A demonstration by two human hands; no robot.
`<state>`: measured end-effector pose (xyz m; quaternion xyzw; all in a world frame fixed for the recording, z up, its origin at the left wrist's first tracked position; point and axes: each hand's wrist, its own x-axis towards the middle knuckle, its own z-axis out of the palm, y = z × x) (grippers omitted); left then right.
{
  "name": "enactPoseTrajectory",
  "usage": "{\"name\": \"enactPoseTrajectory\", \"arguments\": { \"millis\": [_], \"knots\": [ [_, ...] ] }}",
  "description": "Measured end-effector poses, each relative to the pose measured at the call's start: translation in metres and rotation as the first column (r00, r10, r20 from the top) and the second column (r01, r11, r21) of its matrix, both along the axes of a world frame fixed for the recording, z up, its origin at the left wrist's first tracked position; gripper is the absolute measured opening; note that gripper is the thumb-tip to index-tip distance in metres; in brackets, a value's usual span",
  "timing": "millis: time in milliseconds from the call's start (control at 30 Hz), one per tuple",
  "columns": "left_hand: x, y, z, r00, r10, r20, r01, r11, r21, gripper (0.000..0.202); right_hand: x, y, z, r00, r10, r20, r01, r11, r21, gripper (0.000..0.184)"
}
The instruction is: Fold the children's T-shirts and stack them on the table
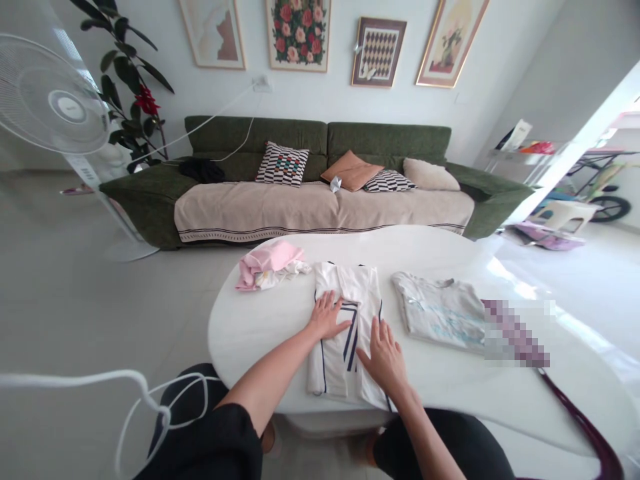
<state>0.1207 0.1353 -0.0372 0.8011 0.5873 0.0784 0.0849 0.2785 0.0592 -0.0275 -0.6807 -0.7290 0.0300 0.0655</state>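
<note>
A white jersey [340,373] with dark blue trim and a striped number lies on the white table in front of me, its sides folded inward into a long strip. My left hand [327,316] rests flat on its upper left part, fingers spread. On the right side of the jersey lies my right hand [386,357], palm down with the fingers stretched out. Neither hand grips anything. A folded light grey T-shirt [443,313] with pale blue print sits to the right. Pink and white crumpled clothing [273,265] is heaped at the back left of the table.
The white table [240,347] has a rounded edge close to my knees. A dark red strap [575,413] trails over its right side, running to a blurred patch. A white cable [145,393] loops at lower left. Beyond stands a green sofa [260,133]; a fan [67,107] is at left.
</note>
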Motion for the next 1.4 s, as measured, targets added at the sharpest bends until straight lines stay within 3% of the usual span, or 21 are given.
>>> {"name": "enactPoseTrajectory", "arguments": {
  "millis": [133, 267, 400, 533, 667, 767, 867, 1033, 1100, 1200, 1400],
  "knots": [
    [0.022, -0.019, 0.019, 0.995, 0.079, -0.064, -0.081, 0.996, -0.036, 0.061, -0.009, -0.056, -0.003, 0.995, -0.100, 0.026, 0.101, 0.995, -0.023, 0.064],
    [0.040, -0.078, 0.021, 1.000, 0.005, -0.029, -0.005, 1.000, -0.014, 0.039, -0.021, -0.072, -0.004, 0.993, -0.121, 0.006, 0.121, 0.992, 0.043, 0.056],
    [0.025, -0.142, 0.012, 0.998, 0.047, 0.047, -0.049, 0.997, 0.053, 0.032, -0.028, -0.081, -0.012, 0.998, -0.057, -0.040, 0.061, 0.994, 0.096, 0.050],
    [0.002, -0.175, 0.009, 0.996, 0.052, 0.079, -0.060, 0.993, 0.103, 0.032, -0.029, -0.089, -0.020, 0.998, -0.016, -0.064, 0.024, 0.991, 0.133, 0.047],
    [-0.009, -0.179, 0.012, 0.994, -0.096, 0.062, 0.090, 0.992, 0.083, 0.029, -0.022, -0.085, -0.018, 0.996, 0.051, -0.079, -0.040, 0.990, 0.138, 0.045],
    [-0.008, -0.171, 0.015, 0.990, -0.132, 0.042, 0.130, 0.990, 0.053, 0.031, -0.014, -0.081, -0.014, 0.990, 0.121, -0.067, -0.113, 0.987, 0.115, 0.039],
    [-0.005, -0.163, 0.019, 0.994, -0.086, 0.064, 0.082, 0.994, 0.068, 0.038, -0.008, -0.080, -0.013, 0.985, 0.164, -0.061, -0.154, 0.978, 0.142, 0.027],
    [0.002, -0.164, 0.018, 0.988, 0.027, 0.154, -0.047, 0.990, 0.129, 0.016, -0.007, -0.084, -0.017, 0.982, 0.124, -0.144, -0.082, 0.961, 0.265, 0.021],
    [0.005, -0.165, 0.016, 0.982, 0.060, 0.180, -0.088, 0.985, 0.151, 0.018, -0.010, -0.085, -0.019, 0.985, 0.088, -0.152, -0.037, 0.951, 0.306, 0.019],
    [0.007, -0.165, 0.017, 0.982, 0.061, 0.180, -0.095, 0.978, 0.187, 0.033, -0.012, -0.084, -0.018, 0.991, 0.064, -0.118, -0.022, 0.944, 0.328, 0.028],
    [-0.004, -0.162, 0.028, 0.993, 0.064, 0.096, -0.084, 0.972, 0.219, 0.033, 0.000, -0.081, -0.014, 0.980, 0.176, -0.097, -0.140, 0.944, 0.297, 0.032]
  ]
}}
